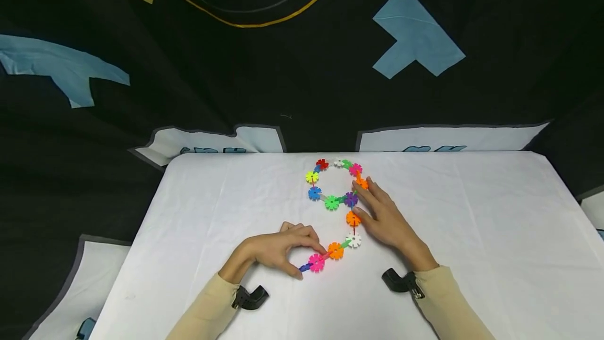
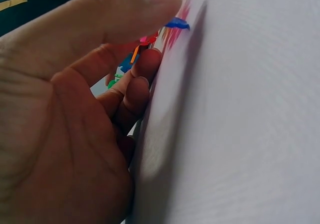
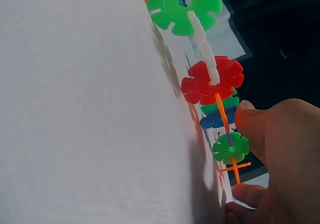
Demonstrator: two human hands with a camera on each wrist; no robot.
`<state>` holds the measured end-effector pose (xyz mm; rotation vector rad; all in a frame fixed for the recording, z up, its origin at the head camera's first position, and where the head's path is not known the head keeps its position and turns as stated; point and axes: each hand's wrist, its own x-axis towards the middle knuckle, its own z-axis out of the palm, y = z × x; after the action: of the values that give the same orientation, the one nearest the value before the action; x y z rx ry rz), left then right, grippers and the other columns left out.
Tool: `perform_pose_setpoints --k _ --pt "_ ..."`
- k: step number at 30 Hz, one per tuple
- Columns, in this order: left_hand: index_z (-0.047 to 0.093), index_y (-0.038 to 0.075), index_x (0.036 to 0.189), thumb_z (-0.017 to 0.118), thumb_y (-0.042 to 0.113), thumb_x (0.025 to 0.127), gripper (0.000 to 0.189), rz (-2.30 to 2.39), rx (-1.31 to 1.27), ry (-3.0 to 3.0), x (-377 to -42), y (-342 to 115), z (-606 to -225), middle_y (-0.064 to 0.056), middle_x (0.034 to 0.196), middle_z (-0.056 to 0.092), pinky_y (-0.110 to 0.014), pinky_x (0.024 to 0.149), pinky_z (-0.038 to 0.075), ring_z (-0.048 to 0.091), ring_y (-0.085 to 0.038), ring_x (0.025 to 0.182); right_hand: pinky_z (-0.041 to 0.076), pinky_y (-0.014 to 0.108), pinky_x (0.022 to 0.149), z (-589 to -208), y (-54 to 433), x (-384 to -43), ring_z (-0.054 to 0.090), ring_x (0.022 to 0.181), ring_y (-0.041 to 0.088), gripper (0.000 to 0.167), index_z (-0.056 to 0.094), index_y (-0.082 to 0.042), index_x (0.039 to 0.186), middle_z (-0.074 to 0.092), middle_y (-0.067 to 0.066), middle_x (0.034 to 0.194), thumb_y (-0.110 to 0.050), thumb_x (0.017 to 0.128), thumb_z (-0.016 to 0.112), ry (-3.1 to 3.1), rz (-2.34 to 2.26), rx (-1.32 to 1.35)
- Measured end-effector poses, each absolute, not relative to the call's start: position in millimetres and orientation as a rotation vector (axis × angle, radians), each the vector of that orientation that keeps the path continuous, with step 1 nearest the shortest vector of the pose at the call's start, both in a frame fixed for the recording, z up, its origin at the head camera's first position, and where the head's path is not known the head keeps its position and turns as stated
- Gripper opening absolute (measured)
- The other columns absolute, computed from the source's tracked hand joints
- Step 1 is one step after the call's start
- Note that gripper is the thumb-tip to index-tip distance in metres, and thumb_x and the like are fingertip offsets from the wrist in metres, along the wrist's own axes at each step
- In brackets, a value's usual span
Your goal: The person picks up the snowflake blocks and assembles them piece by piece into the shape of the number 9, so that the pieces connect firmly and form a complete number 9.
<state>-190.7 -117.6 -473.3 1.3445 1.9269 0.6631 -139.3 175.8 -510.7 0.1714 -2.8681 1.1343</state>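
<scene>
A chain of colourful notched plastic discs lies on the white table in the head view. It forms a ring [image 1: 332, 203] at the far end, with a tail curving down from the ring's right side to the lower left. My left hand [image 1: 288, 248] holds the tail's end between thumb and index finger, around the pink disc [image 1: 316, 263] and a blue piece [image 2: 177, 23] standing on edge. My right hand [image 1: 389, 222] lies along the right side with fairly straight fingers. Its fingertips touch near the ring's orange disc [image 1: 362, 184], its thumb at the tail's orange disc [image 1: 353, 218].
The table [image 1: 495, 235] has a white cover. Black cloth [image 1: 306, 83] with blue and yellow patches hangs beyond its far edge. A black wrist mount [image 1: 251, 298] sits on the left sleeve, and another mount [image 1: 401, 281] on the right sleeve.
</scene>
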Motion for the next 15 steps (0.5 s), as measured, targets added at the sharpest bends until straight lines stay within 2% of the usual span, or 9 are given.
perform_pose_setpoints --k 10,15 --pt "0.059 0.028 0.133 0.082 0.024 0.079 0.059 0.682 1.362 1.919 -194.3 -120.5 -470.8 0.010 0.124 0.052 -0.036 0.096 0.025 0.042 -0.007 0.119 0.022 0.067 0.112 -508.3 172.4 -143.2 0.021 0.146 0.045 0.061 0.035 -0.025 0.153 0.019 0.020 0.161 -0.036 0.098 0.057 -2.862 1.133 0.171" --pt "0.058 0.028 0.133 0.084 0.032 0.076 0.063 0.694 1.373 1.919 -199.6 -121.5 -466.0 0.011 0.124 0.053 -0.037 0.097 0.026 0.043 -0.005 0.118 0.022 0.067 0.112 -503.3 175.4 -147.9 0.021 0.147 0.045 0.064 0.030 -0.026 0.155 0.016 0.019 0.162 -0.038 0.098 0.057 -2.871 1.165 0.178"
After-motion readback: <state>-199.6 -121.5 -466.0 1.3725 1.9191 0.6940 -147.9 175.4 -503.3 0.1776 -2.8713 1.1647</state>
